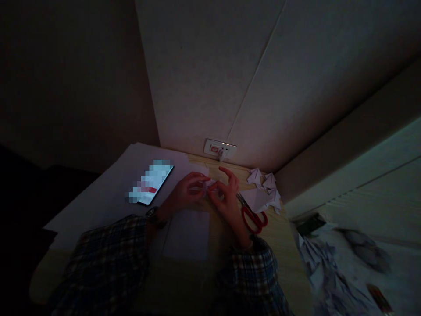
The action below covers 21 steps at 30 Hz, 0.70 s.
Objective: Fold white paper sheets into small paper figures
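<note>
Head view: just below the frame's centre, a small paper piece is held in tight fingertip pinches by the left hand and right hand, probably for fine control; to their right, scissors are laid on the table, seemingly within easy reach.

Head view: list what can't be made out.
All in the head view:
- Small paper: its folded shape, hidden by the fingers of the left hand and right hand.
- Phone: most of its screen, blocked out by pixelation.
- Heap: single pieces, blurred and dim; the bottom edge cuts it off.
</note>
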Tool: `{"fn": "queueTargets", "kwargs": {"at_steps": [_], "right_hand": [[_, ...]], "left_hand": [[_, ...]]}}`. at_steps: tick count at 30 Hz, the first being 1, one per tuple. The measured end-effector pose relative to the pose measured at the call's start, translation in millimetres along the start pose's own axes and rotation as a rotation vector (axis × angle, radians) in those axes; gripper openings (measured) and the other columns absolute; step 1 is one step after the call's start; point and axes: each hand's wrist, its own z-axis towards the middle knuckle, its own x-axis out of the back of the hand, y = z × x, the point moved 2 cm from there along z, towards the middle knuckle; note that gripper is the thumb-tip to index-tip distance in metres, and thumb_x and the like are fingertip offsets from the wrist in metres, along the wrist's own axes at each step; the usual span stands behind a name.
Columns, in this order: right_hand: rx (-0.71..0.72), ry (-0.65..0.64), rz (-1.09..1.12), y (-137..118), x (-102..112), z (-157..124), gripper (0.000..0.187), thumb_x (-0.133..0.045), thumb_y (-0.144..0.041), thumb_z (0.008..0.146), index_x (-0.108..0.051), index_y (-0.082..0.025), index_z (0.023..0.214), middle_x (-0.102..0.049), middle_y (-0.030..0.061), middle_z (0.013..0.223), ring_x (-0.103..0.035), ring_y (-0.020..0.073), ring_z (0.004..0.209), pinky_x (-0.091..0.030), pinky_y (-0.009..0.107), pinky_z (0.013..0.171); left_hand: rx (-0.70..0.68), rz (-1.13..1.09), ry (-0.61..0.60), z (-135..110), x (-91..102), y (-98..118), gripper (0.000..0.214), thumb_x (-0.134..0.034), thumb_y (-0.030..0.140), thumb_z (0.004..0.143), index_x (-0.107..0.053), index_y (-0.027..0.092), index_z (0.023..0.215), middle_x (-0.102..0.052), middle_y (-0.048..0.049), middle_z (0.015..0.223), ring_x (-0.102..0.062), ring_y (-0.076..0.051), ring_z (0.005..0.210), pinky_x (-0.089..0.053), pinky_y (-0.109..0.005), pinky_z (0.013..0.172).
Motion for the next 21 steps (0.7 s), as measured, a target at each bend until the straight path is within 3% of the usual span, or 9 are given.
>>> {"fn": "queueTargets", "kwargs": {"at_steps": [21], "right_hand": [[-0.054, -0.067, -0.069, 5.5, -6.8, -1.0, 0.006, -0.069, -0.024, 0.08, -0.066, -0.023, 0.075, -0.052, 0.0048, 0.143, -0.041, 0.0311, 0.135, -0.033, 0.05, 0.11]], "left_hand": [[-0.042, 0.171, 0.004, -0.6, -0.9, -7.4, 0.035, -0.072, 0.027, 0.079, -0.075, 0.022, 0.113, -0.058, -0.0067, 0.115, -0.066, -0.019, 0.1, -0.065, -0.03, 0.076]]}}
